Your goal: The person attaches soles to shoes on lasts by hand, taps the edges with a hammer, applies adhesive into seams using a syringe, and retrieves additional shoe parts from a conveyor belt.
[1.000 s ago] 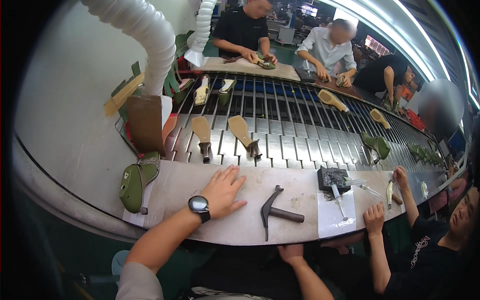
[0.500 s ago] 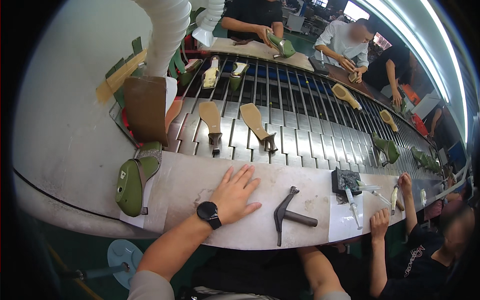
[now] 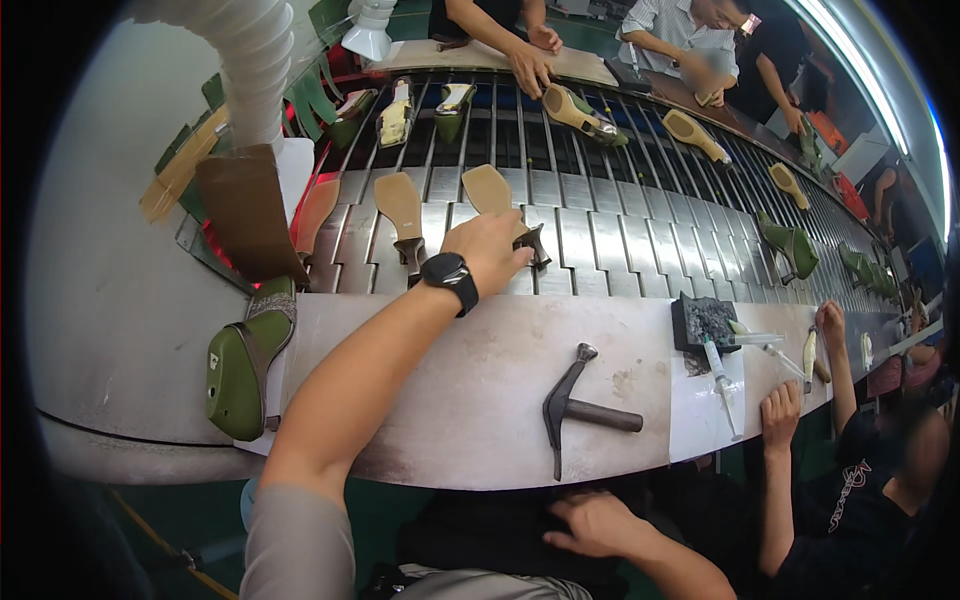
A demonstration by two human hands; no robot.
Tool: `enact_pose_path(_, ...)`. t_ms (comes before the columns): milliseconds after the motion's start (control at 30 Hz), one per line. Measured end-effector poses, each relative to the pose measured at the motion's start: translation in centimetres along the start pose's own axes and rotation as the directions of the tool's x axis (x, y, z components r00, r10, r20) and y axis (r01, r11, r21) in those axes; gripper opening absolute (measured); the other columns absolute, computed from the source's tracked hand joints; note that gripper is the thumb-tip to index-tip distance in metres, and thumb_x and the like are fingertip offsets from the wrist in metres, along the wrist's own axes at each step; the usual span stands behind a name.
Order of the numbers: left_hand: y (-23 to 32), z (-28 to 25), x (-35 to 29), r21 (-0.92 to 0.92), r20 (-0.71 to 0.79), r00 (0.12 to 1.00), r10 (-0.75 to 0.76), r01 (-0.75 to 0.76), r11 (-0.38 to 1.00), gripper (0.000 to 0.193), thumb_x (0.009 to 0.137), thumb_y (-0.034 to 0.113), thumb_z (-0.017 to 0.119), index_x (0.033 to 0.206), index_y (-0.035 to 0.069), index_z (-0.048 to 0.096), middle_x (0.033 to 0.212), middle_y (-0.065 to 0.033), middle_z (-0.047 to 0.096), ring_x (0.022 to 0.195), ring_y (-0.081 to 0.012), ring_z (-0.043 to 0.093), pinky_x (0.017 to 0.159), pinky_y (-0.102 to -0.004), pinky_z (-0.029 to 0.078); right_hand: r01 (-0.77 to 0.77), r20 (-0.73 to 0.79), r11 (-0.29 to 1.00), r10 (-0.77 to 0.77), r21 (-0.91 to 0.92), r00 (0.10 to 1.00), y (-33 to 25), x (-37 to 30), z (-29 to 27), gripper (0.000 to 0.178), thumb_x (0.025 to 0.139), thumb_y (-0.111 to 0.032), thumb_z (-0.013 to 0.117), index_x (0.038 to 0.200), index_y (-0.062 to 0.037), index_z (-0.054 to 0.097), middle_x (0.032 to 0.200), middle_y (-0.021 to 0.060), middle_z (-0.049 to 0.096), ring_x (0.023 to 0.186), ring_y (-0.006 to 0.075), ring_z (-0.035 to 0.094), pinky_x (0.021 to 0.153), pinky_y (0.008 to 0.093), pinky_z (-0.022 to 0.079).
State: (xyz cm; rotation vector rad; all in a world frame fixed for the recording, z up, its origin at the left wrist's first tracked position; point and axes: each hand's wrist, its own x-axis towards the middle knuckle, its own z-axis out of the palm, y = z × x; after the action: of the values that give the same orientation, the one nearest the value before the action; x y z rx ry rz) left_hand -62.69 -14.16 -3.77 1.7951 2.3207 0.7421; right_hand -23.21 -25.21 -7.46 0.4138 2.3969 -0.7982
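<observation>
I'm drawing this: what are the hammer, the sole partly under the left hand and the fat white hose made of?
Hammer: head likely dark steel, from its shiny tip; the dull brown handle could be wood. Sole by the left hand: matte tan, perhaps leather or synthetic, being smooth and even. Hose: probably plastic, because it's ribbed and slightly glossy.

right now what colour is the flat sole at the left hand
The sole at the left hand is tan, clearest in the head view.
</observation>
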Motion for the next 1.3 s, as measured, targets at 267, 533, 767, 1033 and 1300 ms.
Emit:
enact_pose_path(267, -1.2, 3.9, 3.1, 0.106, 0.066, 0.998, -0.011, 0.004, 0.994, 0.018, 0.094, 0.017, 0.073, 0.108, 0.007, 0.077, 0.108, -0.0155, 0.073, 0.104, -0.0393, 0.071, 0.091, -0.0497, 0.057, 0.443, -0.853, 0.837, 0.053, 0.322, 0.52, -1.8, 0.8, -16.7, 0.039, 0.089, -0.011, 0.081, 0.125, 0.0027, 0.072, 0.117, 0.0193, 0.076, 0.107, 0.0324, 0.075, 0.094, 0.039, 0.059)
enact_pose_path(533, 2.0, 1.6, 1.1, -0.122, -0.011, 0.936, 0.353, -0.352, 0.928, 0.027, 0.09, 0.01, 0.074, 0.116, 0.007, 0.076, 0.1, -0.0121, 0.07, 0.088, -0.036, 0.071, 0.078, -0.0463, 0.058, 0.367, -0.764, 0.695, 0.422, 0.619, 0.488, 4.2, 15.2, -23.0, 0.045, 0.1, -0.027, 0.075, 0.133, 0.0018, 0.066, 0.108, 0.0188, 0.075, 0.094, 0.0225, 0.073, 0.083, 0.0342, 0.056)
enact_pose_path(767, -8.4, 1.6, 12.8, -0.059, -0.272, 0.961, 0.043, -0.061, 0.996, 0.046, 0.086, 0.018, 0.074, 0.128, -0.001, 0.07, 0.111, -0.0204, 0.076, 0.1, -0.0354, 0.074, 0.092, -0.0432, 0.059, 0.617, -0.716, 0.378, 0.481, 0.69, 0.506, 4.3, 16.4, -22.2, 0.019, 0.101, -0.016, 0.072, 0.108, 0.0005, 0.068, 0.082, 0.0006, 0.068, 0.074, 0.0069, 0.058, 0.067, 0.0259, 0.047)
enact_pose_path(1033, -21.1, 1.8, 26.3, 0.009, -0.32, 0.825, -0.465, 0.494, 0.869, 0.106, 0.08, 0.052, 0.09, 0.153, -0.007, 0.041, 0.142, -0.0328, 0.062, 0.134, -0.0466, 0.061, 0.115, -0.0483, 0.049, 0.614, -0.726, 0.41, 0.518, 0.674, 0.451, 4.4, 15.6, -21.7, 0.009, 0.096, -0.007, 0.069, 0.1, 0.0005, 0.069, 0.082, 0.0022, 0.068, 0.073, 0.0082, 0.058, 0.066, 0.0259, 0.046)
enact_pose_path(1300, -18.6, 3.9, 27.0, 0.142, -0.306, 0.832, -0.462, 0.52, 0.842, 0.067, 0.092, 0.039, 0.083, 0.142, 0.002, 0.058, 0.13, -0.0265, 0.072, 0.124, -0.0437, 0.069, 0.106, -0.0506, 0.054, 0.597, -0.847, 0.602, 0.395, 0.531, 0.356, 5.3, 16.3, -21.7, 0.013, 0.087, -0.005, 0.069, 0.099, 0.0012, 0.07, 0.087, 0.0131, 0.071, 0.076, 0.0236, 0.066, 0.07, 0.0342, 0.051)
